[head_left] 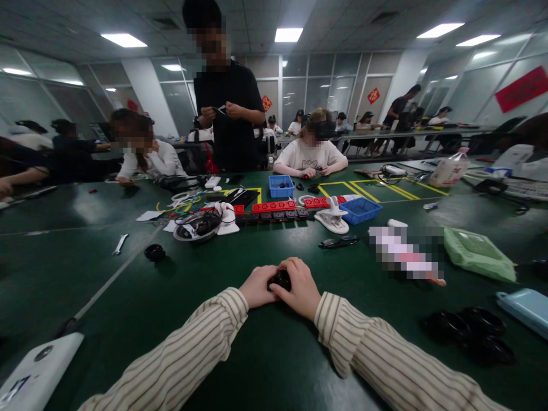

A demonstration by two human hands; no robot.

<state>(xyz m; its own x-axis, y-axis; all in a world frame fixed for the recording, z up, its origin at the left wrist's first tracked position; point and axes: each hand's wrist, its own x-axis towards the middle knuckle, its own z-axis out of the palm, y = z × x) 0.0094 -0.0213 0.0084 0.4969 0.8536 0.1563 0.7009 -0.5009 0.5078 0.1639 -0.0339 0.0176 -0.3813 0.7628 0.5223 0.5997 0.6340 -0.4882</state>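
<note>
My left hand [257, 287] and my right hand [300, 286] meet on the green table [180, 297], both closed around a small black round part [281, 279]. Only the top of the part shows between the fingers. Both forearms wear striped sleeves. A similar black round part [154, 252] lies on the table to the left, apart from my hands. Several black rings [471, 331] lie near my right forearm.
Ahead lie black glasses [338, 242], a white clamp [334, 218], blue bins [360, 209], red and black strips [278, 210], a bowl of cables [197, 226] and a wrench [120, 244]. A green pack [477, 253] lies right. Other people sit and stand across the table.
</note>
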